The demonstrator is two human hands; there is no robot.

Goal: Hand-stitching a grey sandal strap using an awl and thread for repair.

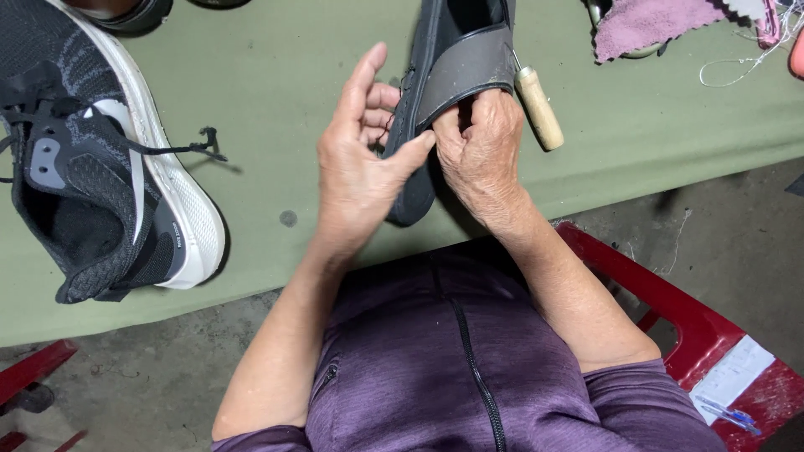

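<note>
Probably a shoe-repair workshop: green worktable (276, 75) with sneaker (100, 159), wooden-handled awl (538, 107), thread (745, 63).

- Table (276, 75): flat olive green, with one small dark spot.
- Sandal (444, 75): black sole, dark grey strap.
- Running shoe (92, 167): black and grey knit, white sole, black laces.
- Tool handle (538, 107): pale tan wood.
- Cloth (645, 23): dusty pink.
- Thread (745, 59): white.
- Zipped top (452, 368): purple, black zip.
- Stool (670, 310): red.
- Floor (151, 377): grey concrete.
</note>
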